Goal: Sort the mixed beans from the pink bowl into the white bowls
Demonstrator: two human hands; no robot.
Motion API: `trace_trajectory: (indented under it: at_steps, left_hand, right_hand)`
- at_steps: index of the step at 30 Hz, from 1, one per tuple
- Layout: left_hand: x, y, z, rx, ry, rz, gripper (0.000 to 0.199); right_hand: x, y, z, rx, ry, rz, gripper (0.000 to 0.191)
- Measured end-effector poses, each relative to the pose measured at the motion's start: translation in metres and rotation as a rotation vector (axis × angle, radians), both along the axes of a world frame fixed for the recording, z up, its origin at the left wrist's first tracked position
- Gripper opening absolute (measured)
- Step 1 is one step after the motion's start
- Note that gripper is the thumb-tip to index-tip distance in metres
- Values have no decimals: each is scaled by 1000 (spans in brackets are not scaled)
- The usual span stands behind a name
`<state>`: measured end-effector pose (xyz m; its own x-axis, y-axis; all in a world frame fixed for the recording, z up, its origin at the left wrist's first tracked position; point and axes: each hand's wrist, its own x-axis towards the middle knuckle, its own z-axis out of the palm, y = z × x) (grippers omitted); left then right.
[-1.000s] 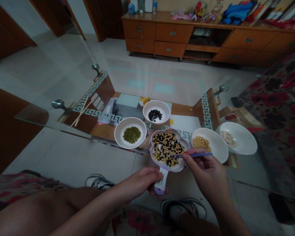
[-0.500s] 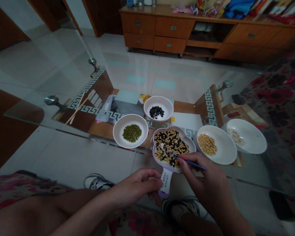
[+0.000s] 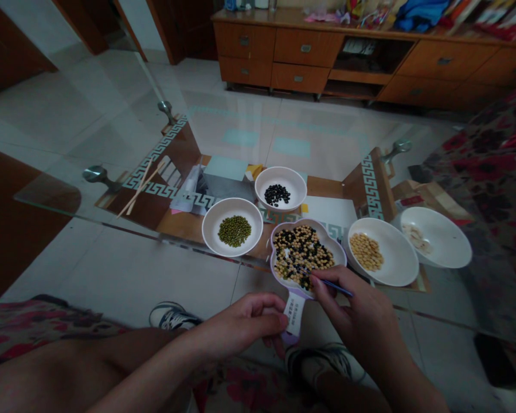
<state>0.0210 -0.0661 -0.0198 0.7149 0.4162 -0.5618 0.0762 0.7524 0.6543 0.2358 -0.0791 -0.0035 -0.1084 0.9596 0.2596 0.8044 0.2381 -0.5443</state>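
My left hand (image 3: pixel 262 321) is closed on the short handle of a purple-rimmed, flower-shaped dish (image 3: pixel 298 298), with a printed white label showing on that handle. Mixed black and yellow beans (image 3: pixel 303 244) fill the dish, along with a few green ones and some white bits. Between the fingertips of my right hand (image 3: pixel 352 310) are thin blue tweezers (image 3: pixel 337 287), their tips down among the beans at the near side of the dish. A bowl of green beans (image 3: pixel 211 237) stands left of the dish, a bowl of black beans (image 3: pixel 296 186) behind it, and a bowl of yellow beans (image 3: pixel 399 261) to its right.
Another white bowl (image 3: pixel 453 246) with pale flat pieces stands at the far right. Crossed chopsticks (image 3: pixel 141 188) lie at the left on the glass table (image 3: pixel 124 123). Beyond the table is a wooden cabinet (image 3: pixel 279 43). A dark phone-like object (image 3: pixel 494 361) is at lower right.
The whole view has shifted slightly, so everything appears a little further right. The tweezers still reach into the beans, with my right hand tilted slightly differently. My left hand keeps its hold.
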Motion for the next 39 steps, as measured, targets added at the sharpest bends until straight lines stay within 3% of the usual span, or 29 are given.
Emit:
trace_trajectory:
  at_steps: [39]
  left_hand:
    - [1,0,5,-23,15,36,32]
  right_hand:
    - [-3,2,-10,42,-10,-36,16]
